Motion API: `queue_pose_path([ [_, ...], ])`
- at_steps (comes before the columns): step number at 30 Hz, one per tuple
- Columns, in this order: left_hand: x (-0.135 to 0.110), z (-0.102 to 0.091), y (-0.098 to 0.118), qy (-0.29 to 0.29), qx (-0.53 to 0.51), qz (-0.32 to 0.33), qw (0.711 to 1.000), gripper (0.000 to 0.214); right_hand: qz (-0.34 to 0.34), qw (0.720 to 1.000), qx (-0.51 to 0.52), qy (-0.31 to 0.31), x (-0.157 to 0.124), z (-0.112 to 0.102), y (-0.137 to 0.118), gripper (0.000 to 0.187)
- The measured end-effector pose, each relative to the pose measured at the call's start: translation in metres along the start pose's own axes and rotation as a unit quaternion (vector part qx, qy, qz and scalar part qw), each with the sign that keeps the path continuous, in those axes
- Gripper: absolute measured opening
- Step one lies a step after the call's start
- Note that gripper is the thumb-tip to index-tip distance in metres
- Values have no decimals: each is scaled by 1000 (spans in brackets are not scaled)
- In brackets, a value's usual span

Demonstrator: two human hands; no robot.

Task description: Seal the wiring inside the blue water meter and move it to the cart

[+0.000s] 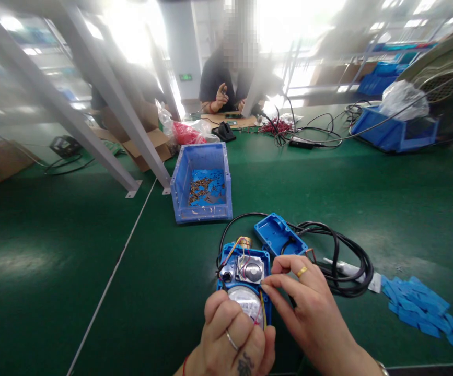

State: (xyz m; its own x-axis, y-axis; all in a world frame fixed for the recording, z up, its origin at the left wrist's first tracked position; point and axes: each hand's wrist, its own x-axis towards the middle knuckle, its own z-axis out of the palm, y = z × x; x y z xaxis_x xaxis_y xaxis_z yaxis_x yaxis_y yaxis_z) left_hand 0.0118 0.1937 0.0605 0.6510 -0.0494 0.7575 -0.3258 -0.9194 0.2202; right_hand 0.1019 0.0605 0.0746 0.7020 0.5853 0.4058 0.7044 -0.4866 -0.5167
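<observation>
A blue open device housing (244, 279) with a motor, coloured wires and a round silver part lies on the green table at the bottom centre. My left hand (232, 339) is closed around its near end. My right hand (308, 308), fingers pinched, touches the housing's right edge near the wires; what the pinch holds is too small to name. The blue lid (279, 235) lies open-side up just behind, beside a coiled black cable (339, 256).
A blue bin (202, 183) with small brass parts stands behind the housing. Several small blue pieces (420, 308) lie at the right. Another blue bin (393, 130) sits far right. A person (226, 78) works at the table's far end. Metal frame legs (132, 136) stand left.
</observation>
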Motion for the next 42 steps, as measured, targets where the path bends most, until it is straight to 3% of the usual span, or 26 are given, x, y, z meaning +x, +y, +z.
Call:
queue_pose_path([
  [7,3,1,0,1,-6,2,1000,15,62,997,12,-46,-1,-1,-3,11],
  [14,6,-1,0,-9,-17,2,1000,17,11,994,-31,-100,12,-13,-6,13],
  [17,4,-1,0,-6,-27,2,1000,17,23,992,-38,-121,17,-15,-3,11],
  [21,3,0,1,-20,-34,-2,999,18,43,996,-32,-67,13,-15,-1,8],
  [25,4,-2,2,-25,-37,-5,999,18,-20,999,-23,-27,-2,-18,-10,17],
  [28,5,-2,1,-18,-40,1,999,18,-39,998,-30,37,-21,-22,-10,19],
  [30,7,-2,1,-7,-46,5,999,17,-12,995,-34,89,-37,-29,2,19],
  [33,8,0,0,16,-67,5,998,17,83,980,-95,156,-61,-47,40,13],
  [35,8,0,-1,20,-71,8,997,18,139,963,-170,159,-73,-61,73,13],
  [39,4,-1,-3,-8,-61,21,998,14,184,941,-284,14,-80,-78,125,27],
  [42,3,-1,-4,-16,-48,29,998,10,184,923,-333,-61,-76,-78,144,31],
])
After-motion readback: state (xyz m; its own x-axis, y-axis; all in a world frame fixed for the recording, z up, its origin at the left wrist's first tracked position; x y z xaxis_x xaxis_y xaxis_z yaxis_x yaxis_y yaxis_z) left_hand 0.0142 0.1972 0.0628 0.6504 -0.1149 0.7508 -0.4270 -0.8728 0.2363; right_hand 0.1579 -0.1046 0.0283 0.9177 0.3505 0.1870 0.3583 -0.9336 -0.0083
